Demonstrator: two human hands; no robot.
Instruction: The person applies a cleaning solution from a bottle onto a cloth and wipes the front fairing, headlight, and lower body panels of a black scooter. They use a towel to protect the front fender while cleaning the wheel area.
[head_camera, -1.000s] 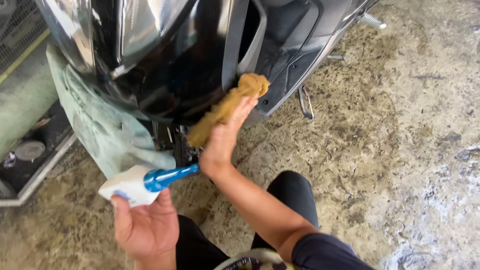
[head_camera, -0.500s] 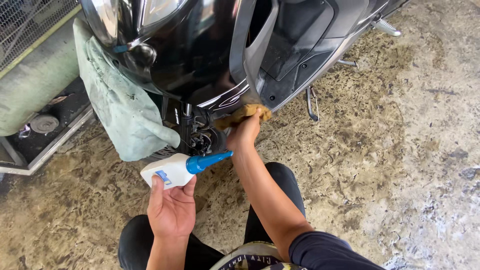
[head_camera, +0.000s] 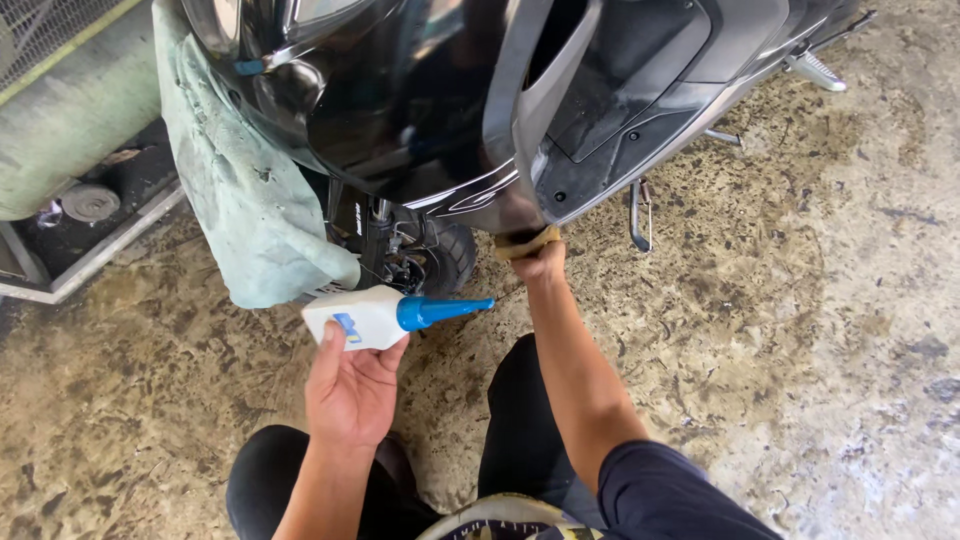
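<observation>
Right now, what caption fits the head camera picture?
Left hand holds a white bottle; right hand presses a tan cloth under a black scooter.

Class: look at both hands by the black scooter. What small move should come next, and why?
Probably sweep the tan cloth sideways along the fairing's lower edge: the right hand presses it there, while the left hand holds the white bottle back, nozzle off the panel.

We see bright soft daylight, shiny white glare on the black scooter (head_camera: 440, 110), dark shade under the scooter, pale washed-out floor (head_camera: 880, 400) right of it, sharp middle, edges bent a little
</observation>
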